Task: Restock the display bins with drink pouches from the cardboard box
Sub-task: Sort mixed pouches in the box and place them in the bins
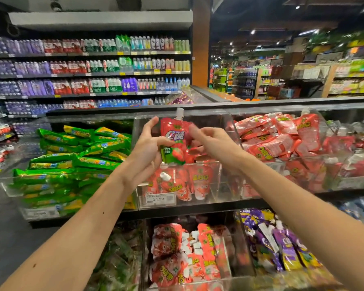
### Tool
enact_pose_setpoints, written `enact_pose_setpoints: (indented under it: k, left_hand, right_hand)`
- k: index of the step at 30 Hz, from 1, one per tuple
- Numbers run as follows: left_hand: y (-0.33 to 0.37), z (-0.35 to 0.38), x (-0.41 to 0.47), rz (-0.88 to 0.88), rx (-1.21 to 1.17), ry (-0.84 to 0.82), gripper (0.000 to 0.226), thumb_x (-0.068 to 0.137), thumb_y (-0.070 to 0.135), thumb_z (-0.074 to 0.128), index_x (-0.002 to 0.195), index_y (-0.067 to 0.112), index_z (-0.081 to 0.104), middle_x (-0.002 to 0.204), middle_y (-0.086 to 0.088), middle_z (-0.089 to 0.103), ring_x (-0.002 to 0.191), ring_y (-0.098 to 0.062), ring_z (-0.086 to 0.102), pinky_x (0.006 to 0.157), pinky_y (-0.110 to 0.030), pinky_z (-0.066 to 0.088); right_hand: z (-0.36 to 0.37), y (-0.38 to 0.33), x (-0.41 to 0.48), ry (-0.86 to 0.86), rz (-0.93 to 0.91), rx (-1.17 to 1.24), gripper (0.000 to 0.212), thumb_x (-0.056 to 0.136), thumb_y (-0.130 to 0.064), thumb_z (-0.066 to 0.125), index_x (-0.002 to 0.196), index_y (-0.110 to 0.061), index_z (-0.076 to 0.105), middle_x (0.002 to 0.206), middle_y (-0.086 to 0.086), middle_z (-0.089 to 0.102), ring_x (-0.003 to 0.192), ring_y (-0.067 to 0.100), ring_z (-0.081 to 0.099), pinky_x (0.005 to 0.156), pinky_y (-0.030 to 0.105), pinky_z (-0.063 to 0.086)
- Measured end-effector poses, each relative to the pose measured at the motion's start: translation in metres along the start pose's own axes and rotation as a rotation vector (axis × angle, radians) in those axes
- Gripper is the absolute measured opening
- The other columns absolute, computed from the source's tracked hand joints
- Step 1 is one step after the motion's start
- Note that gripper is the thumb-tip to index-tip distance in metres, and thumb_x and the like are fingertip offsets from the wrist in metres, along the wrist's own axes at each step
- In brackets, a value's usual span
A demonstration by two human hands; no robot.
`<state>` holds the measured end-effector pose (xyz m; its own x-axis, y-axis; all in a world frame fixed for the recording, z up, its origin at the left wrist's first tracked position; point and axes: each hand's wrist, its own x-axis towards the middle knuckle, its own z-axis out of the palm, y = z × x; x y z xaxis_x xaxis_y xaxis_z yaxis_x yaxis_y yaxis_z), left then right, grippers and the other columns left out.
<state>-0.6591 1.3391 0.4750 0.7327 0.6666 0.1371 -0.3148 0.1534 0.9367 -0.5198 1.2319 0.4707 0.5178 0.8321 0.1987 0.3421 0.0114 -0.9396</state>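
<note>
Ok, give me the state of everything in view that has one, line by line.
middle bin, partly filled
red pouch, upright, cap on, held above the middle bin
left hand, grips the pouch's left edge
right hand, at the pouch's right edge, blurred, grip unclear
right bin, heaped full
left bin, heaped with green packs
lower bin, about half full

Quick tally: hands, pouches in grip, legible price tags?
Hands: 2, left hand and right hand
Pouches in grip: 1, the red pouch
Legible price tags: 1, the price tag reading 14.90
Total: 4
</note>
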Motion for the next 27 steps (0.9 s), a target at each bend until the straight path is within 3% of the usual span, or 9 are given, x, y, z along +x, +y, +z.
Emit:
enact_pose_setpoints:
  k: [2, 5, 9, 12, 14, 18, 22, 25, 27]
  left_hand:
    - [-0.011, 0.014, 0.001, 0.032, -0.118, -0.049, 0.067, 0.087, -0.017, 0.049, 0.145, 0.016, 0.038, 0.100, -0.019, 0.073, 0.078, -0.029, 0.072, 0.061, -0.036, 0.062]
    - [-0.037, 0.040, -0.003, 0.051, -0.159, -0.169, 0.068, 0.079, -0.008, 0.062, 0.141, 0.014, 0.045, 0.107, -0.016, 0.073, 0.088, -0.028, 0.073, 0.074, -0.039, 0.062]
    - [-0.074, 0.083, -0.016, 0.053, -0.117, -0.351, 0.060, 0.074, -0.001, 0.067, 0.132, 0.009, 0.053, 0.114, -0.014, 0.071, 0.093, -0.024, 0.071, 0.072, -0.033, 0.061]
    - [-0.108, 0.120, -0.024, 0.038, 0.062, -0.443, 0.039, 0.080, 0.010, 0.071, 0.116, 0.016, 0.061, 0.103, -0.003, 0.076, 0.088, -0.020, 0.072, 0.072, -0.031, 0.061]
    - [-0.131, 0.143, -0.030, -0.008, 0.171, -0.480, 0.030, 0.086, 0.010, 0.071, 0.114, 0.016, 0.062, 0.093, -0.002, 0.077, 0.080, -0.016, 0.073, 0.069, -0.029, 0.061]
    - [-0.166, 0.189, -0.034, -0.031, 0.193, -0.554, 0.030, 0.084, -0.002, 0.071, 0.113, 0.005, 0.064, 0.090, -0.007, 0.078, 0.075, -0.015, 0.073, 0.066, -0.024, 0.057]
    - [-0.190, 0.241, -0.024, -0.015, 0.210, -0.612, 0.036, 0.080, -0.020, 0.065, 0.105, 0.007, 0.063, 0.080, -0.002, 0.077, 0.070, -0.011, 0.073, 0.065, -0.023, 0.057]
    - [-0.208, 0.285, -0.014, 0.027, 0.230, -0.601, 0.038, 0.078, -0.017, 0.071, 0.106, 0.008, 0.065, 0.085, -0.004, 0.077, 0.074, -0.013, 0.073, 0.067, -0.024, 0.058]
    - [-0.222, 0.317, -0.010, 0.028, 0.198, -0.590, 0.041, 0.074, -0.002, 0.081, 0.111, 0.007, 0.066, 0.092, -0.012, 0.077, 0.079, -0.023, 0.073, 0.071, -0.031, 0.058]
  right_hand:
    - [-0.003, 0.007, -0.028, -0.027, 0.041, 0.018, 0.049, 0.084, -0.046, 0.073, 0.115, -0.009, 0.062, 0.098, 0.005, 0.076, 0.083, 0.014, 0.071, 0.083, 0.038, 0.060]
    - [-0.016, 0.025, -0.063, -0.034, 0.065, 0.218, 0.026, 0.088, -0.022, 0.073, 0.110, -0.009, 0.067, 0.103, 0.009, 0.076, 0.096, 0.024, 0.072, 0.085, 0.035, 0.059]
    - [-0.055, 0.050, -0.105, 0.081, 0.070, 0.265, 0.023, 0.088, -0.006, 0.070, 0.110, -0.005, 0.068, 0.098, 0.007, 0.075, 0.089, 0.020, 0.071, 0.080, 0.030, 0.059]
    - [-0.091, 0.072, -0.134, 0.214, 0.100, 0.192, 0.015, 0.088, 0.001, 0.067, 0.101, -0.007, 0.067, 0.083, 0.005, 0.074, 0.071, 0.013, 0.070, 0.062, 0.017, 0.053]
    - [-0.115, 0.087, -0.153, 0.271, 0.120, 0.195, 0.015, 0.088, 0.005, 0.065, 0.096, -0.007, 0.066, 0.075, -0.001, 0.073, 0.064, 0.007, 0.068, 0.059, 0.016, 0.053]
    - [-0.158, 0.112, -0.188, 0.281, 0.175, 0.192, 0.018, 0.088, 0.001, 0.066, 0.106, -0.002, 0.066, 0.080, -0.001, 0.073, 0.067, 0.007, 0.069, 0.058, 0.017, 0.051]
    - [-0.213, 0.132, -0.205, 0.301, 0.162, 0.145, 0.026, 0.082, 0.004, 0.073, 0.108, 0.002, 0.066, 0.087, 0.006, 0.074, 0.070, 0.010, 0.066, 0.060, 0.018, 0.051]
    - [-0.263, 0.147, -0.209, 0.284, 0.116, 0.160, 0.021, 0.082, 0.008, 0.071, 0.101, 0.002, 0.066, 0.077, 0.000, 0.073, 0.066, 0.006, 0.065, 0.060, 0.019, 0.051]
    - [-0.300, 0.160, -0.208, 0.242, 0.106, 0.155, 0.020, 0.083, 0.007, 0.070, 0.102, 0.006, 0.065, 0.074, -0.001, 0.071, 0.064, 0.007, 0.065, 0.060, 0.020, 0.051]
